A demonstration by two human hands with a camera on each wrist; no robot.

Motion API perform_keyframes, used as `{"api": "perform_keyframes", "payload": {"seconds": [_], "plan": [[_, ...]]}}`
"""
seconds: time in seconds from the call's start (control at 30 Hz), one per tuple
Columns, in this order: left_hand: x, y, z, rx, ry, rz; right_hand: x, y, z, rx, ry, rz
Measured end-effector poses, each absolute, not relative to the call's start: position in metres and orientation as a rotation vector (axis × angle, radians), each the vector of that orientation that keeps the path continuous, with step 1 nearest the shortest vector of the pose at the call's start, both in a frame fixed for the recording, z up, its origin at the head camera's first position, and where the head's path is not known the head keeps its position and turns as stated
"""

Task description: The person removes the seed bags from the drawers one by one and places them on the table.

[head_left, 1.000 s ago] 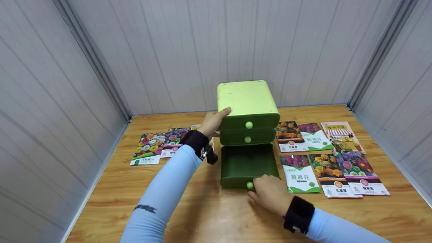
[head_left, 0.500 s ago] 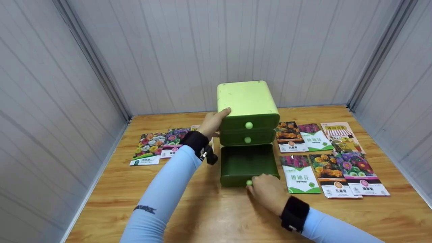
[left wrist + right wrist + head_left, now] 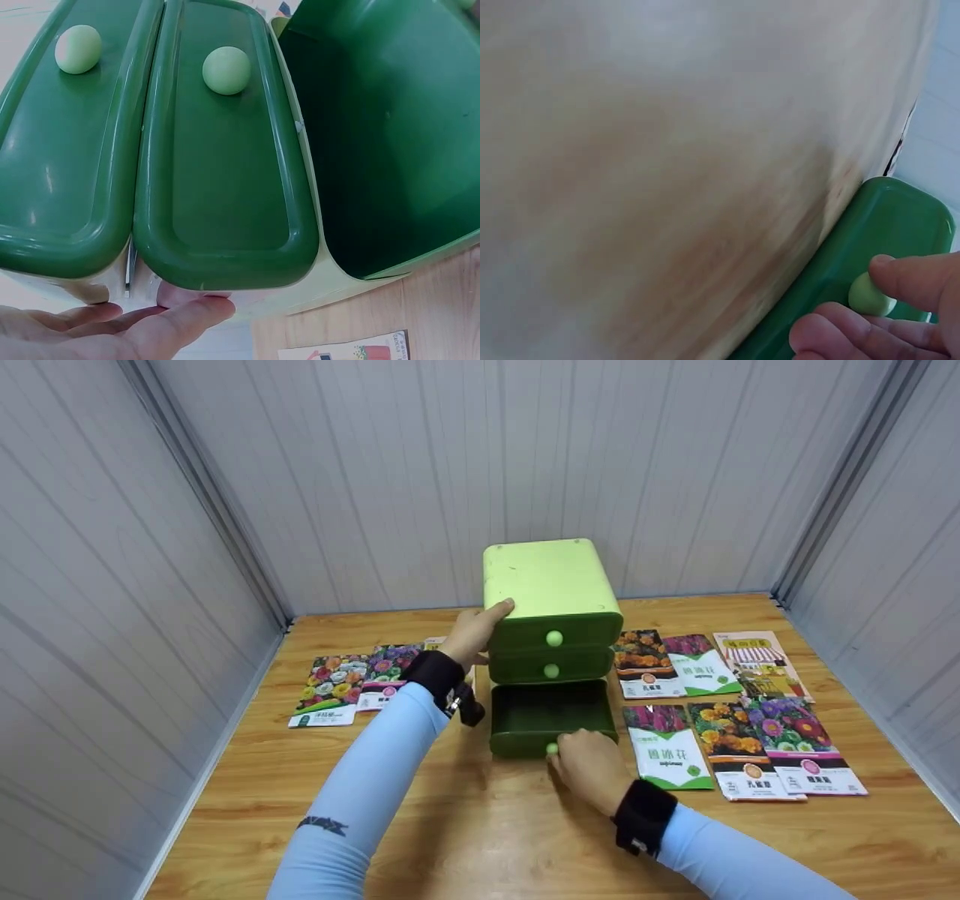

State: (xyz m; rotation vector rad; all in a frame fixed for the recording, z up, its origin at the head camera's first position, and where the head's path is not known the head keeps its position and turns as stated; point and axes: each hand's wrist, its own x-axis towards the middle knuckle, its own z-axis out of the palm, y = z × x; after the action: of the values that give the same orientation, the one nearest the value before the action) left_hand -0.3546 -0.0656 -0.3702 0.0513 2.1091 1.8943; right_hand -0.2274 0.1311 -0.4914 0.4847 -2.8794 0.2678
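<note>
A small desktop drawer cabinet (image 3: 547, 577) with a pale green top and dark green drawers stands on the wooden table. Its two upper drawers are closed; the bottom drawer (image 3: 517, 745) is pulled partly out, and the visible part of its inside is bare. My left hand (image 3: 471, 634) presses on the cabinet's left side near the top, with fairly straight fingers (image 3: 180, 322) along the side in the left wrist view. At the bottom drawer's front, my right hand (image 3: 596, 769) pinches the round light green knob (image 3: 870, 296) between thumb and fingers.
Several flower seed packets lie right of the cabinet, among them a white-and-green packet (image 3: 667, 750) and an orange-flowered packet (image 3: 739, 742). More packets lie left, including a mixed-flower packet (image 3: 330, 690), partly behind the left wrist. White panel walls (image 3: 420, 472) enclose the table.
The bottom drawer has slid inward, away from me, with my right hand moving along on its knob. My left hand and the cabinet body stay in place.
</note>
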Motion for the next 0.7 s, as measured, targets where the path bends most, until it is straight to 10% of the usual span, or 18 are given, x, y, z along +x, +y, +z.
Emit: {"api": "perform_keyframes", "payload": {"seconds": [0.7], "plan": [[-0.354,-0.067,-0.369,0.065,2.111,1.875,-0.267,0.129,-0.489,0.417,-2.897,0.353]]}}
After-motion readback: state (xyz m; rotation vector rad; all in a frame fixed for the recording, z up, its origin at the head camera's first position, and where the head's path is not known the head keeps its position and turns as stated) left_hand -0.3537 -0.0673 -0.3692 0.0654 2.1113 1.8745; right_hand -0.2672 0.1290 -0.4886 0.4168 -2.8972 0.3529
